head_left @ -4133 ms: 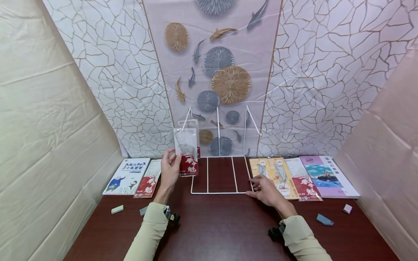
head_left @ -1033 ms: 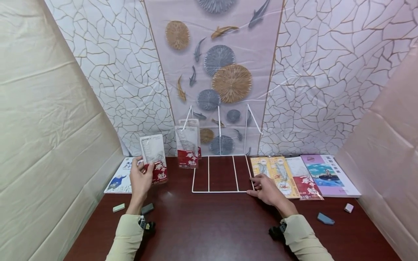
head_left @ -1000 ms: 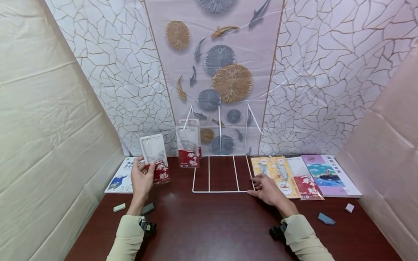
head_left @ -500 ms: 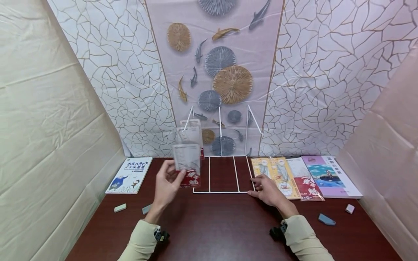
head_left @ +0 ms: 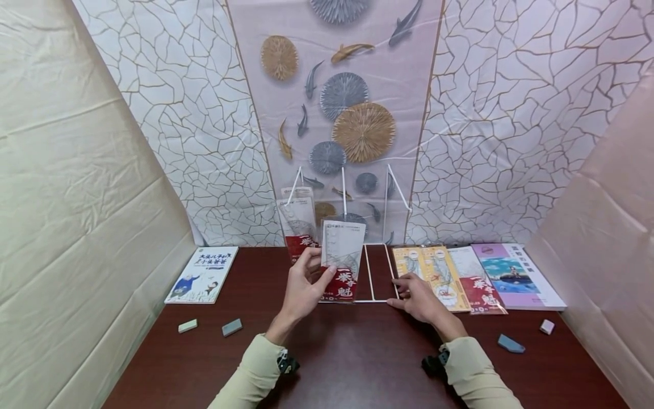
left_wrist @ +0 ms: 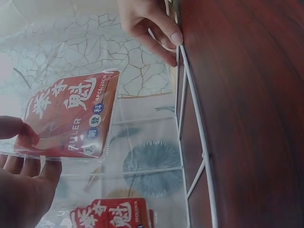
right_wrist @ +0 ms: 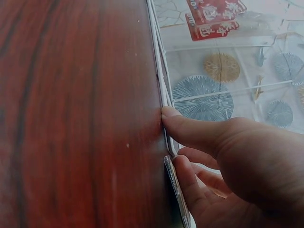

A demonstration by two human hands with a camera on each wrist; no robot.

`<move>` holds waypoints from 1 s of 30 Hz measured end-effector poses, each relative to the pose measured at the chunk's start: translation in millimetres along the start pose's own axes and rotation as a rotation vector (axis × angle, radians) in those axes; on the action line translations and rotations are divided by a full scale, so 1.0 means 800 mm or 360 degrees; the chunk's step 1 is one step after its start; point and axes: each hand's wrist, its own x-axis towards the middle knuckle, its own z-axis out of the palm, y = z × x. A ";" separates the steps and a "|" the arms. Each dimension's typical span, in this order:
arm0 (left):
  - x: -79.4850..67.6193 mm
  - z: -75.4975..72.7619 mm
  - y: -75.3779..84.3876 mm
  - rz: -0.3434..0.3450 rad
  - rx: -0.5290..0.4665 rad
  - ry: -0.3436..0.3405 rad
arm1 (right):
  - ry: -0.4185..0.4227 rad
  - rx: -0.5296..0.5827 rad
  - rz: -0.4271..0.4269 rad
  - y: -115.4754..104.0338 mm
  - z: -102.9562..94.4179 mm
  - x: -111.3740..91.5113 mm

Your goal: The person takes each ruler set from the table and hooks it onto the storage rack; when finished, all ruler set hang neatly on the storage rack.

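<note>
My left hand (head_left: 300, 288) pinches a clear packet of rulers (head_left: 343, 253), white above and red below, between thumb and fingers. The packet is upright in front of a white wire rack (head_left: 344, 190), covering its middle section. In the left wrist view, the red lower part of the ruler packet (left_wrist: 71, 116) reads "RULER" and "4PCS/20CM". Two similar ruler packets (head_left: 297, 218) stand upright in the rack's left section, partly behind my left hand. My right hand (head_left: 420, 299) grips the rack's front right corner, thumb on the wire (right_wrist: 164, 97) in the right wrist view.
Right of the rack lie yellow packets (head_left: 440, 278), another red-and-white ruler packet (head_left: 480, 281) and a purple-edged book (head_left: 516, 278). A white book (head_left: 201, 275) lies at left. Small erasers (head_left: 232, 327) and a blue piece (head_left: 511, 343) are on the dark table (head_left: 352, 363).
A second packet was left in the rack's left section. My left hand took another ruler packet from beside the white book and carried it right to the middle section. My right hand stayed put.
</note>
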 end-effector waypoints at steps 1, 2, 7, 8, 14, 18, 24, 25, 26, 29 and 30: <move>0.002 0.002 -0.004 -0.0010 -0.0001 0.0006 | -0.0001 0.0000 0.0007 0.000 0.000 0.000; 0.003 0.004 -0.008 -0.0017 -0.0006 0.0010 | -0.0003 -0.0005 0.0005 0.000 0.000 0.000; 0.010 0.009 -0.032 -0.0044 -0.0036 0.0047 | -0.0010 -0.0024 0.0006 -0.001 -0.001 0.002; 0.011 0.009 -0.036 -0.0047 -0.0044 0.0053 | -0.0008 -0.0027 0.0002 -0.001 -0.001 0.002; 0.018 0.015 -0.052 -0.0074 -0.0077 0.0105 | -0.0004 -0.0026 -0.0006 0.000 -0.001 0.001; 0.031 0.026 -0.063 -0.0098 -0.0037 0.0168 | -0.0006 -0.0023 -0.0016 0.002 -0.002 -0.001; 0.060 0.047 -0.081 -0.0149 0.0081 0.0297 | -0.0003 -0.0011 0.0003 0.002 -0.002 -0.001; 0.065 0.049 -0.083 -0.0154 0.0087 0.0316 | -0.0002 -0.0014 0.0005 0.002 -0.002 -0.001; 0.070 0.052 -0.085 -0.0158 0.0091 0.0335 | -0.0002 -0.0020 0.0007 0.002 -0.001 -0.001; 0.084 0.056 -0.092 -0.0165 0.0078 0.0380 | -0.0011 -0.0017 0.0019 0.001 0.000 0.000; 0.088 0.057 -0.094 -0.0169 0.0078 0.0391 | -0.0011 -0.0020 0.0018 0.001 0.001 0.001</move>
